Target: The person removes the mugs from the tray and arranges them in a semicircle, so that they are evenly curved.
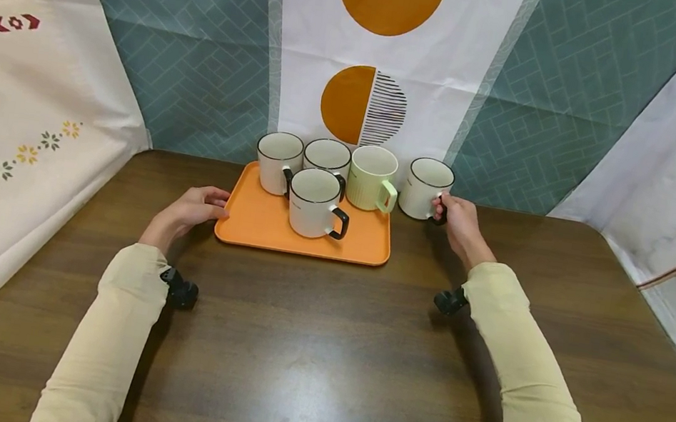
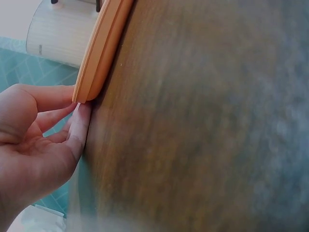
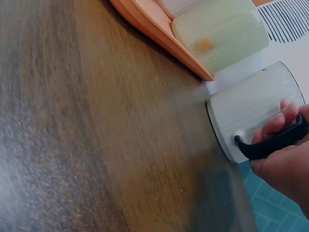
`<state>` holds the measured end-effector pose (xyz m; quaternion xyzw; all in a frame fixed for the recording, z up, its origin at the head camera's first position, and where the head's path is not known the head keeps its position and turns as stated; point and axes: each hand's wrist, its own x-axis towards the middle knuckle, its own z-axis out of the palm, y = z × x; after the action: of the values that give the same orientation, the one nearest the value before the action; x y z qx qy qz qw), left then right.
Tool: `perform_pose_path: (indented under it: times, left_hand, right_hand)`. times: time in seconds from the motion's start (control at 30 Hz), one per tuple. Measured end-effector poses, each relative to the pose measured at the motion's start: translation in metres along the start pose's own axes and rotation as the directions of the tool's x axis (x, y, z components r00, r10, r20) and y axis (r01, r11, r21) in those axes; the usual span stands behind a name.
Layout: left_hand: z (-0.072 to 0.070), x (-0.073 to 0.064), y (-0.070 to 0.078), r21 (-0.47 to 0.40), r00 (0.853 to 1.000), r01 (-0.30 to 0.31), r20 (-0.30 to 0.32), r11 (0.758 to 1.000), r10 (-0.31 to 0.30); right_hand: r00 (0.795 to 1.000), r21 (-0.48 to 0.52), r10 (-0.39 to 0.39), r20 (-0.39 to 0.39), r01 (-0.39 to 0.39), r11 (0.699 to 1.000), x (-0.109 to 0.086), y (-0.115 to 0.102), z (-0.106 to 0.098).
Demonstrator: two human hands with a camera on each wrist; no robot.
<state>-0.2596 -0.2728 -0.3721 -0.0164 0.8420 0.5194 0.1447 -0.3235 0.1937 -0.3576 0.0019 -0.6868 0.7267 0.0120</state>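
Note:
An orange tray (image 1: 251, 228) lies on the table and bears three white mugs with black rims and handles, among them the front mug (image 1: 310, 211), plus a light green mug (image 1: 370, 179). At the tray's left side, my left hand (image 1: 192, 208) pinches the rim; in the left wrist view thumb and fingers meet the tray edge (image 2: 99, 58). My right hand (image 1: 459, 224) grips the black handle (image 3: 270, 145) of another white mug (image 1: 424, 191), just right of the tray. That mug is upright; whether its base touches the table cannot be told.
The brown wooden table (image 1: 292, 349) spreads in front of the tray. Behind it hangs a teal cloth (image 1: 188, 75) with a white patterned panel (image 1: 465, 41). Light cloths close off the left and right sides.

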Motion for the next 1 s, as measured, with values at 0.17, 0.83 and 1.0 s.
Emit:
perform_pose_path:
  times: [0.17, 0.83, 1.0]
  left_hand:
    - [-0.0014, -0.0018, 0.0005, 0.013, 1.0, -0.023, -0.006, 1.0, 0.024]
    - [-0.0012, 0.0038, -0.0011, -0.014, 1.0, 0.019, 0.003, 1.0, -0.019]
    - [-0.0016, 0.0027, -0.0013, -0.017, 1.0, 0.006, 0.002, 1.0, -0.006]
  right_hand:
    - [1.0, -0.004, 0.002, 0.017, -0.002, 1.0, 0.001, -0.0007, -0.0018]
    - [0.997, -0.189, 0.049, 0.063, -0.036, 0.981, 0.004, -0.0036, -0.006]
    - [0.997, -0.306, 0.07, 0.044, -0.053, 0.951, 0.0039, -0.0069, -0.0058]
